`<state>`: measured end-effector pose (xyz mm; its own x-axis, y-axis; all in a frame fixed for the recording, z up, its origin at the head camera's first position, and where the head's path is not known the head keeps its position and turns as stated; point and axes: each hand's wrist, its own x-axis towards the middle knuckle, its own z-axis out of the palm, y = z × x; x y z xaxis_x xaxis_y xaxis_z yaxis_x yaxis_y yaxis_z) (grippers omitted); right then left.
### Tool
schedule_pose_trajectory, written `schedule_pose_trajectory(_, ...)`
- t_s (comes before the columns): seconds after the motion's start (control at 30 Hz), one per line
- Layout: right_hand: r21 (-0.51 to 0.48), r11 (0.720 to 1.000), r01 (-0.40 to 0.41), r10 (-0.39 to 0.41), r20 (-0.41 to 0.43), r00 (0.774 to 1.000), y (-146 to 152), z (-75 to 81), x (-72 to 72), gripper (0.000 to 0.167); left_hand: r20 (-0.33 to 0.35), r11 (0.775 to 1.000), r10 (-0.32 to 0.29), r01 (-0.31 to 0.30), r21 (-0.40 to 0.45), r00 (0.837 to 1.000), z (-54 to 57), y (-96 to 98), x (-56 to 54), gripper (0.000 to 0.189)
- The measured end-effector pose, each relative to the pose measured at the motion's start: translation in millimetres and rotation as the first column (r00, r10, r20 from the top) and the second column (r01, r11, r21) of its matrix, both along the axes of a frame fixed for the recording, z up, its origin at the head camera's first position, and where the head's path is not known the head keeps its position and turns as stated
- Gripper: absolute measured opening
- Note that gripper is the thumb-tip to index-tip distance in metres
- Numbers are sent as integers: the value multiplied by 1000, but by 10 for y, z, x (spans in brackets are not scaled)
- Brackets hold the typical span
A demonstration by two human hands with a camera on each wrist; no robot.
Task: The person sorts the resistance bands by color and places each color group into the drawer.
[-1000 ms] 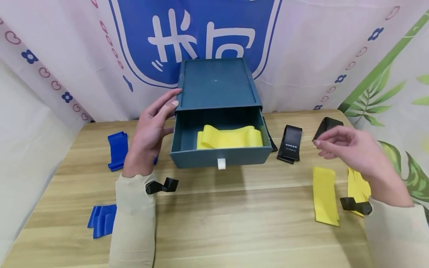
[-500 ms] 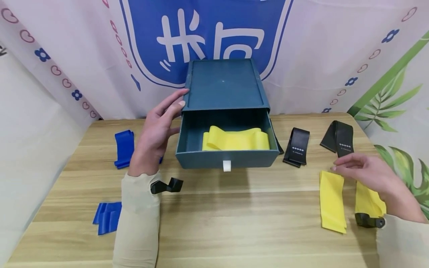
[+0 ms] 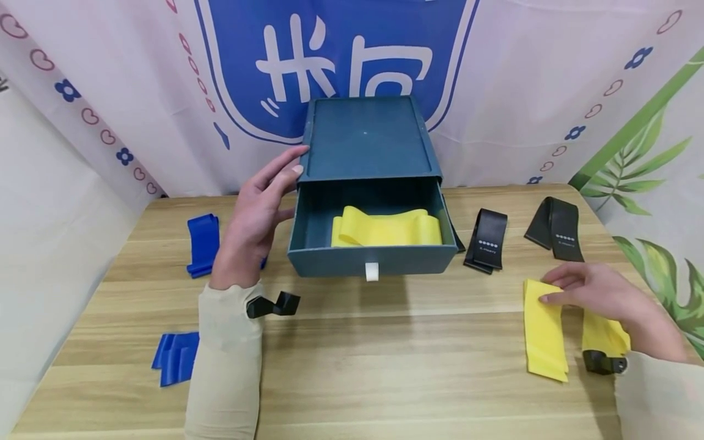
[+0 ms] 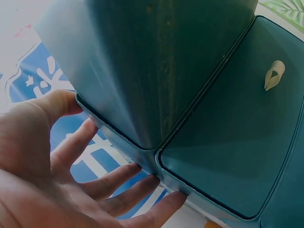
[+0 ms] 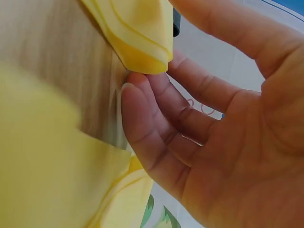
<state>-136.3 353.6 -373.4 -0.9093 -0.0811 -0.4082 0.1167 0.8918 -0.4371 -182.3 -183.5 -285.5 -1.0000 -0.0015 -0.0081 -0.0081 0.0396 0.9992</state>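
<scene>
My left hand rests its fingertips and thumb against the left side of a dark teal drawer unit. In the left wrist view the fingers are spread along the unit's edge. Its upper drawer stands pulled out, with a folded yellow resistance band inside. On the right, my right hand has its thumb and curled fingers around the far end of another folded yellow resistance band, which lies on the table. A further yellow band lies partly hidden under the right wrist.
Black resistance bands lie behind on the right, one partly hidden by the drawer. Blue bands lie on the left, partly covered by my left arm. A closed drawer front with a pale tab sits below the open drawer. A printed curtain hangs behind.
My right hand has moved down and toward me from a black band to the end of the yellow band. The left hand stays at the drawer unit. The view has shifted slightly.
</scene>
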Motion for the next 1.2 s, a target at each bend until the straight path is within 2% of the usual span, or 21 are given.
schedule_pose_trajectory(0.4, 6, 1000, -24, 25, -42, 999, -71, -60, 18, 47, 2, 1000, 5, -5, 1, 1000, 1, 17, -7, 41)
schedule_pose_trajectory(0.8, 46, 998, -52, 55, -63, 997, -82, -14, 41, 32, 6, 1000, 0, 0, 0, 1000, 3, 49, -31, 41)
schedule_pose_trajectory(0.93, 19, 999, -38, 40, -86, 996, -108, 15, 40, 34, 6, 1000, 2, -2, 0, 1000, 1, 37, -20, 41)
schedule_pose_trajectory(1.2, -98, 995, 13, -24, -105, 994, -165, 103, 50, 41, 0, 1000, 11, -11, 1, 1000, -3, 18, -1, 41)
